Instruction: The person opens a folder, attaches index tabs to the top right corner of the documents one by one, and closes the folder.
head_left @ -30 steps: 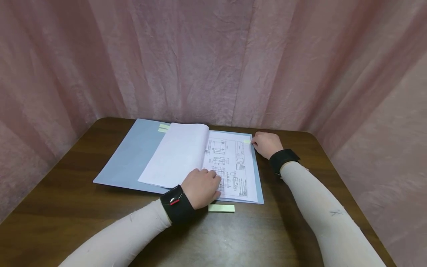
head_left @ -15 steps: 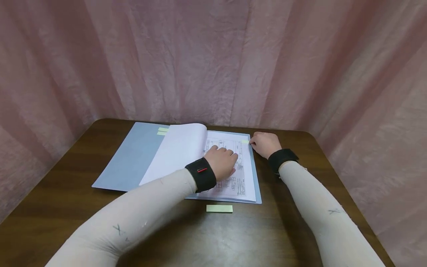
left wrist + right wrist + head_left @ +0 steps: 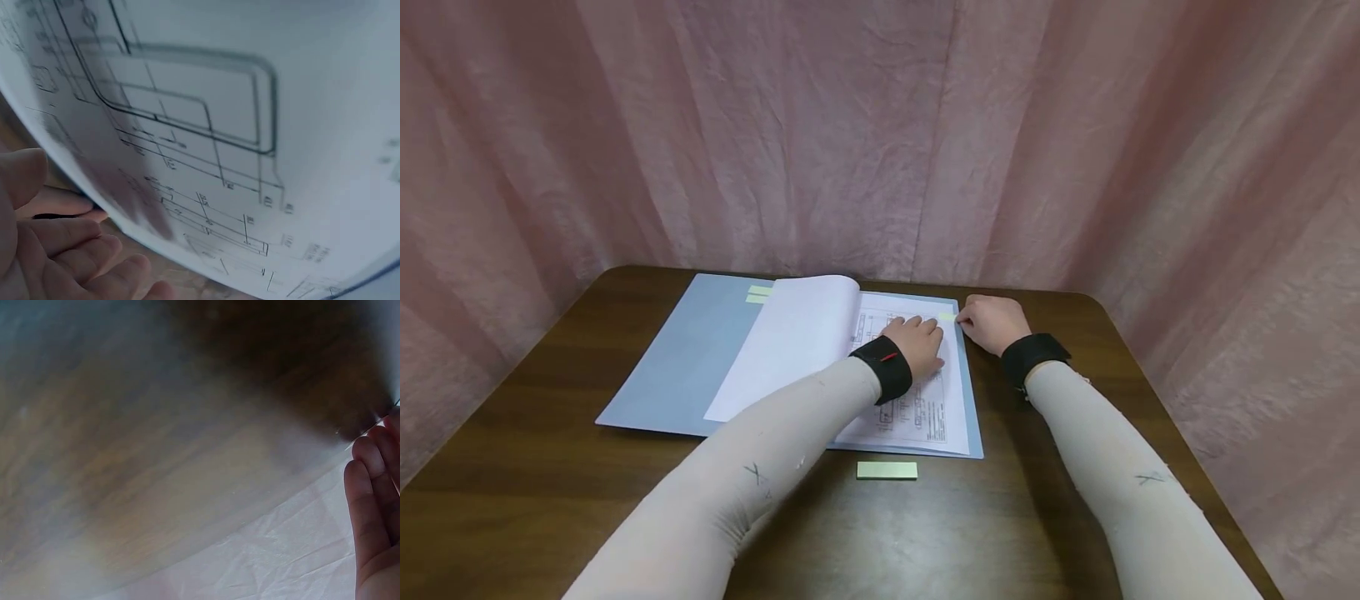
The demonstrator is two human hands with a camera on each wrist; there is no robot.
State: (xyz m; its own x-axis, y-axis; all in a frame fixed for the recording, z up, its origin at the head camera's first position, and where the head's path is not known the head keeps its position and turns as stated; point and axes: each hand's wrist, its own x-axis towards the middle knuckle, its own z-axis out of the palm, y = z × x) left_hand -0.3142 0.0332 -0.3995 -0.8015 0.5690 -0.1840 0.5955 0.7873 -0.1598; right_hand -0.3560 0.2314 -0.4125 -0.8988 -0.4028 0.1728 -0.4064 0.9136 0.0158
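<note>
A light blue folder (image 3: 658, 367) lies spread on the table, with a stack of papers in it. One white sheet (image 3: 786, 350) is turned over to the left, bending at the spine. To its right is a page of technical drawings (image 3: 936, 417). My left hand (image 3: 916, 346) is over this page with its fingers relaxed, close to the paper; the left wrist view shows the printed lines close up. At the page's top right corner my right hand (image 3: 996, 322) has curled fingers, pinching a pale yellow sticky tab (image 3: 947, 317) at the page edge.
A pad of pale yellow sticky tabs (image 3: 887, 471) lies on the wooden table (image 3: 940, 533) in front of the folder. Two more sticky tabs (image 3: 758, 294) are on the folder's left cover. A pink curtain (image 3: 850, 142) hangs behind the table's back edge.
My left hand has moved from the page's lower left up and right across the drawings, towards the tab. My right hand has stayed at the top right corner.
</note>
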